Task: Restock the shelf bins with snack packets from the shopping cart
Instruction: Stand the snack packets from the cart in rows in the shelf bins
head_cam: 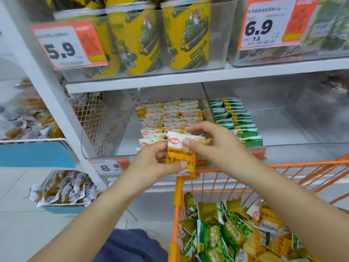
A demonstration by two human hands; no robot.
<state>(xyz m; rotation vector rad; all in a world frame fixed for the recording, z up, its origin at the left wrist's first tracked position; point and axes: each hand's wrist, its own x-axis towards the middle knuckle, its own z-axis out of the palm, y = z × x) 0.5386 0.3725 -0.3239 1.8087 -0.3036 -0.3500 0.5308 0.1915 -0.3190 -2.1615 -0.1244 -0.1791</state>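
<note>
Yellow-and-white snack packets (181, 154) stood upright in front of the shelf bin (124, 142), above the orange cart (243, 164); your left hand (153, 163) gripped them, your right hand (213, 144) pinched their tops.

I see both hands holding a small stack of yellow crab-roe snack packets (181, 154) upright just in front of the shelf bin (130, 129). My left hand (156, 163) grips the stack low, thumb across its front; my right hand (213, 144) pinches its top. Behind it, rows of the same yellow packets (170, 114) stand in the bin, green packets (238, 120) beside them. The orange shopping cart (283, 165) below holds mixed packets.
</note>
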